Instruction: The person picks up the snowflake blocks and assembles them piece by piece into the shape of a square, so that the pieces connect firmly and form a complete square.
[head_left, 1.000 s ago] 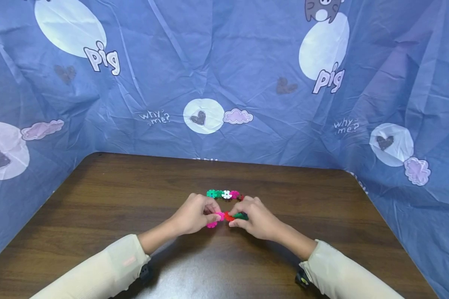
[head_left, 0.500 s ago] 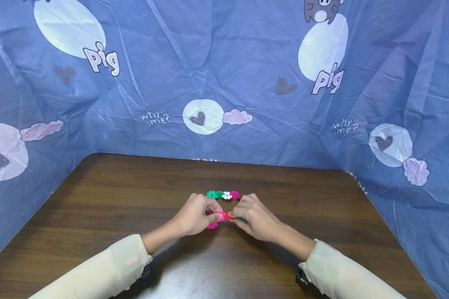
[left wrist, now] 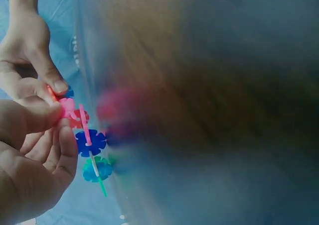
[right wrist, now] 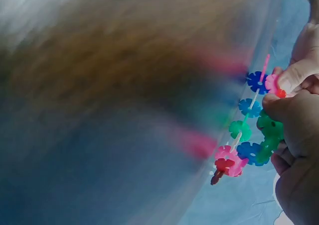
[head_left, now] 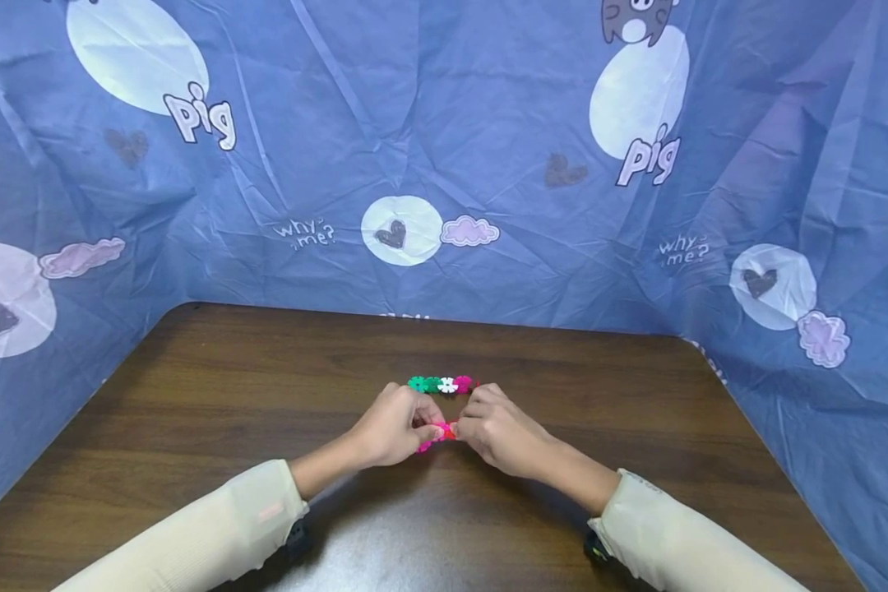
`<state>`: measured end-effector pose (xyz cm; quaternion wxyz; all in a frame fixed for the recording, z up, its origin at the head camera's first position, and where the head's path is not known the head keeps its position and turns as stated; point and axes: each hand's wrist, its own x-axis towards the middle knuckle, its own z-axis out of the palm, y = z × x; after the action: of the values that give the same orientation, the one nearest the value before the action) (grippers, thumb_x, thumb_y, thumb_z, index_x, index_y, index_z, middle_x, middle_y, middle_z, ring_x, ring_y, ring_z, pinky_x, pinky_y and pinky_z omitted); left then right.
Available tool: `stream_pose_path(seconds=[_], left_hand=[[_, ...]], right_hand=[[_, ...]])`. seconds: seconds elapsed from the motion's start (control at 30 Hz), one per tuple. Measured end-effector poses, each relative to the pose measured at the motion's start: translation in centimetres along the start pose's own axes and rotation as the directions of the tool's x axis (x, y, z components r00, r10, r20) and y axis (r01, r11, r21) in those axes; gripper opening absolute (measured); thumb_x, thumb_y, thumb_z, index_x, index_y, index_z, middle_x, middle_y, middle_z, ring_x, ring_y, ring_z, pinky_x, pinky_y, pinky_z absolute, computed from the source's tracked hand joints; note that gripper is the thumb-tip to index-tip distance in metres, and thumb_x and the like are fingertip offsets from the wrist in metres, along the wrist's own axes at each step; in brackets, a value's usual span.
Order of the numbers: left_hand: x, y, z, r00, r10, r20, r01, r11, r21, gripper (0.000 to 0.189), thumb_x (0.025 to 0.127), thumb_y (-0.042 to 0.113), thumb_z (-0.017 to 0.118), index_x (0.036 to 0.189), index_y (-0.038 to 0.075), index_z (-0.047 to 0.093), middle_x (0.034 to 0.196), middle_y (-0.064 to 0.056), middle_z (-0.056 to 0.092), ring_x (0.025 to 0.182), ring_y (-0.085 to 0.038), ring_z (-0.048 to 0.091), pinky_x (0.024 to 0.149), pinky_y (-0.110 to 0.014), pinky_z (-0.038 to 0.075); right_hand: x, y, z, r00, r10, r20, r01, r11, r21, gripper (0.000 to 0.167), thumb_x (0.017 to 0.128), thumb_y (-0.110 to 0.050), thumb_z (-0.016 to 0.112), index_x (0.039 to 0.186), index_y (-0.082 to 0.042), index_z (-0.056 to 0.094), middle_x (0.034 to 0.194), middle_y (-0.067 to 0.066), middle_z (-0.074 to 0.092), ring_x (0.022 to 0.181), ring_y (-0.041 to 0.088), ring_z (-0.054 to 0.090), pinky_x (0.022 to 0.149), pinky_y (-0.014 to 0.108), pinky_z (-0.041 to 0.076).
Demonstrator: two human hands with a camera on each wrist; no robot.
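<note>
A chain of interlocking snowflake discs in several colours curves between and behind both hands. Its far stretch shows a green disc [head_left: 418, 384], a white disc [head_left: 447, 385] and a pink one. My left hand [head_left: 394, 427] pinches a pink disc [left wrist: 67, 105] between thumb and fingers. Facing it, my right hand [head_left: 505, 434] pinches a red disc [left wrist: 51, 92] with the thumb and fingertips. The pink and red discs meet edge to edge; whether their slots interlock cannot be told. Green discs [right wrist: 270, 130] run on beneath the right hand, partly hidden by it.
The brown wooden table [head_left: 266, 362] lies under both hands. A blue printed cloth [head_left: 488, 271] hangs around its back and sides. Light sleeves [head_left: 215, 526] cover both forearms, with dark wrist devices [head_left: 296, 538] below the cuffs. Both wrist views are largely blurred.
The left hand has shifted slightly right, bringing the pink disc up against the red one. The right fingers have closed further over the red disc, hiding the green discs beside it.
</note>
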<state>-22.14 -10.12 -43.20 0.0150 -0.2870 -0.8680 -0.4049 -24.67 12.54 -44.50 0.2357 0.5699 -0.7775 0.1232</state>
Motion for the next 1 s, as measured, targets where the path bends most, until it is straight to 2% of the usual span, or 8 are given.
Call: stream_pose_path(seconds=[0.3, 0.5, 0.57, 0.77, 0.83, 0.87, 0.93, 1.0], left_hand=[[0.3, 0.0, -0.2, 1.000, -0.006, 0.001, 0.006, 1.000, 0.017, 0.007, 0.087, 0.001, 0.080, 0.083, 0.007, 0.078, 0.072, 0.003, 0.073, 0.059, -0.003, 0.063, 0.059, -0.021, 0.055], [0.4, 0.0, -1.2, 0.999, 0.006, 0.036, -0.008, 0.997, 0.074, 0.013, 0.082, 0.008, 0.086, 0.089, 0.004, 0.075, 0.079, 0.000, 0.074, 0.071, -0.006, 0.068, 0.067, -0.020, 0.057], [0.2, -0.2, -1.7, 0.999, -0.014, 0.037, 0.011, 0.996, 0.084, 0.017, 0.081, 0.008, 0.088, 0.090, 0.003, 0.074, 0.079, 0.000, 0.073, 0.073, -0.007, 0.068, 0.068, -0.020, 0.057], [-1.0, -0.6, -3.0, 0.991, -0.133, 0.005, 0.133, 0.989, 0.066, 0.015, 0.083, 0.006, 0.085, 0.080, 0.009, 0.071, 0.070, 0.005, 0.068, 0.064, -0.006, 0.061, 0.062, -0.024, 0.054], [-1.3, -0.6, -3.1, 0.977, -0.214, 0.019, 0.213, 0.977, 0.031, 0.015, 0.083, 0.006, 0.084, 0.078, 0.009, 0.070, 0.066, 0.004, 0.066, 0.060, -0.008, 0.060, 0.059, -0.026, 0.052], [-1.4, -0.5, -3.0, 0.963, -0.266, 0.037, 0.267, 0.964, -0.005, 0.014, 0.084, 0.005, 0.083, 0.078, 0.008, 0.070, 0.065, 0.002, 0.067, 0.060, -0.009, 0.061, 0.059, -0.027, 0.054], [-1.6, -0.3, -3.0, 0.920, -0.380, 0.095, 0.389, 0.916, -0.103, 0.012, 0.085, 0.004, 0.081, 0.081, 0.004, 0.070, 0.067, -0.004, 0.068, 0.060, -0.013, 0.064, 0.059, -0.029, 0.057], [-1.8, -0.1, -2.8, 0.867, -0.473, 0.156, 0.497, 0.841, -0.214, 0.009, 0.087, 0.001, 0.078, 0.085, -0.001, 0.069, 0.071, -0.011, 0.070, 0.061, -0.018, 0.067, 0.060, -0.032, 0.061]], right_hand=[[-0.1, 0.1, -0.4, 0.999, 0.046, 0.002, -0.046, 0.999, 0.007, 0.021, 0.080, -0.006, 0.087, 0.075, -0.015, 0.068, 0.073, -0.009, 0.065, 0.081, 0.014, 0.058, 0.086, 0.034, 0.046], [-0.2, 0.0, -0.3, 0.998, 0.062, -0.005, -0.061, 0.998, 0.031, 0.023, 0.082, -0.009, 0.086, 0.076, -0.015, 0.065, 0.074, -0.007, 0.064, 0.082, 0.015, 0.058, 0.085, 0.035, 0.047], [-0.3, -0.1, -0.4, 0.998, 0.069, 0.006, -0.069, 0.997, 0.033, 0.022, 0.082, -0.010, 0.087, 0.078, -0.014, 0.065, 0.075, -0.007, 0.064, 0.081, 0.015, 0.057, 0.085, 0.036, 0.047], [-0.3, -0.1, -0.8, 0.989, 0.122, 0.079, -0.126, 0.991, 0.049, 0.019, 0.080, -0.012, 0.089, 0.085, -0.013, 0.071, 0.080, -0.005, 0.068, 0.082, 0.015, 0.057, 0.087, 0.039, 0.048], [-0.4, -0.1, -0.9, 0.987, 0.130, 0.098, -0.135, 0.990, 0.049, 0.019, 0.080, -0.015, 0.089, 0.086, -0.014, 0.071, 0.080, -0.005, 0.068, 0.082, 0.015, 0.057, 0.088, 0.040, 0.048], [-0.4, -0.1, -0.8, 0.986, 0.131, 0.107, -0.136, 0.990, 0.047, 0.019, 0.081, -0.017, 0.089, 0.087, -0.014, 0.072, 0.081, -0.005, 0.068, 0.083, 0.015, 0.057, 0.088, 0.040, 0.047], [-0.5, -0.1, -0.7, 0.983, 0.133, 0.128, -0.139, 0.990, 0.040, 0.019, 0.082, -0.023, 0.088, 0.088, -0.014, 0.072, 0.081, -0.005, 0.068, 0.083, 0.015, 0.058, 0.089, 0.040, 0.047], [-0.6, -0.1, -0.7, 0.977, 0.140, 0.162, -0.147, 0.989, 0.032, 0.020, 0.084, -0.028, 0.086, 0.091, -0.015, 0.073, 0.083, -0.006, 0.068, 0.085, 0.015, 0.058, 0.089, 0.040, 0.045]])
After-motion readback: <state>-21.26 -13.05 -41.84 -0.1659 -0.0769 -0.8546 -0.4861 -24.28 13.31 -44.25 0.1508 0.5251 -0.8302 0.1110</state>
